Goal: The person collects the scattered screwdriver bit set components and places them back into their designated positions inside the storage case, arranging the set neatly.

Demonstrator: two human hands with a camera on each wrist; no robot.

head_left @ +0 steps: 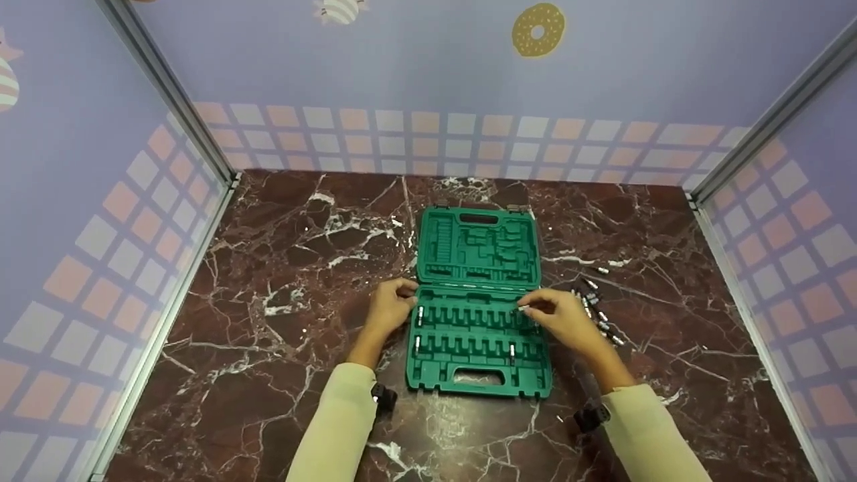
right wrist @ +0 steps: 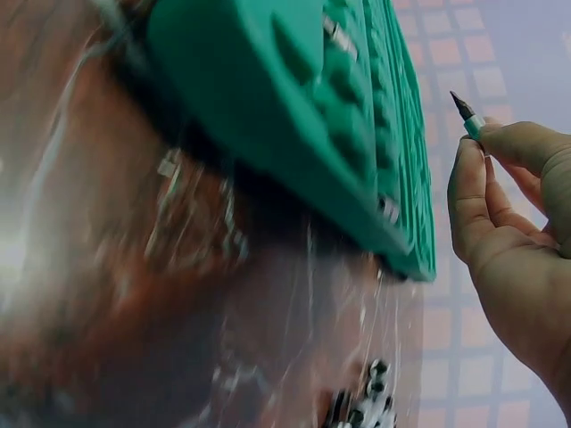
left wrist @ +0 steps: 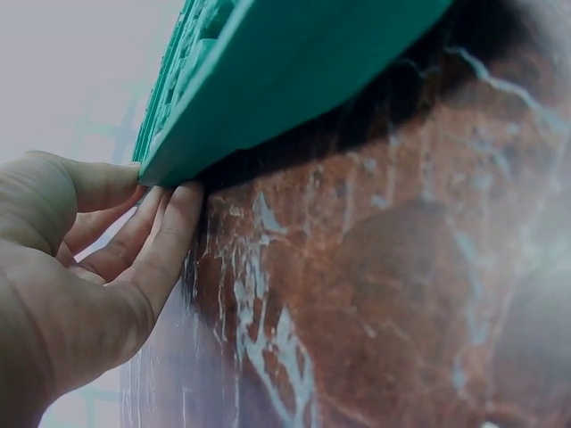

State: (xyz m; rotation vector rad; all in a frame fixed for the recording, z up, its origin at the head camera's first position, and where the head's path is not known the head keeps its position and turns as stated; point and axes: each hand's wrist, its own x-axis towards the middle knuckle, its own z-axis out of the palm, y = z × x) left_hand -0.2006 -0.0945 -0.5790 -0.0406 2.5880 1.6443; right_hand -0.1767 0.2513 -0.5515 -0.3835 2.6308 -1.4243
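Observation:
A green plastic tool case (head_left: 477, 339) lies opened flat on the marbled table, its lid half (head_left: 479, 244) away from me. My left hand (head_left: 390, 306) holds the case's left edge near the hinge; the left wrist view shows the thumb on the rim and fingers against the lower corner. Between thumb and fingertips my right hand (head_left: 561, 318) pinches a bit socket (right wrist: 468, 116), silver with a dark pointed tip, above the right end of the upper slot row. Other bit sockets sit in slots: one at the upper left (head_left: 420, 316), one at the lower left (head_left: 417, 345), another at the lower right (head_left: 512, 353).
Several loose bit sockets (head_left: 599, 313) lie in a pile on the table right of the case, with a single one (head_left: 602, 270) a little farther back. Patterned panels (head_left: 428, 137) wall the table at the back and both sides.

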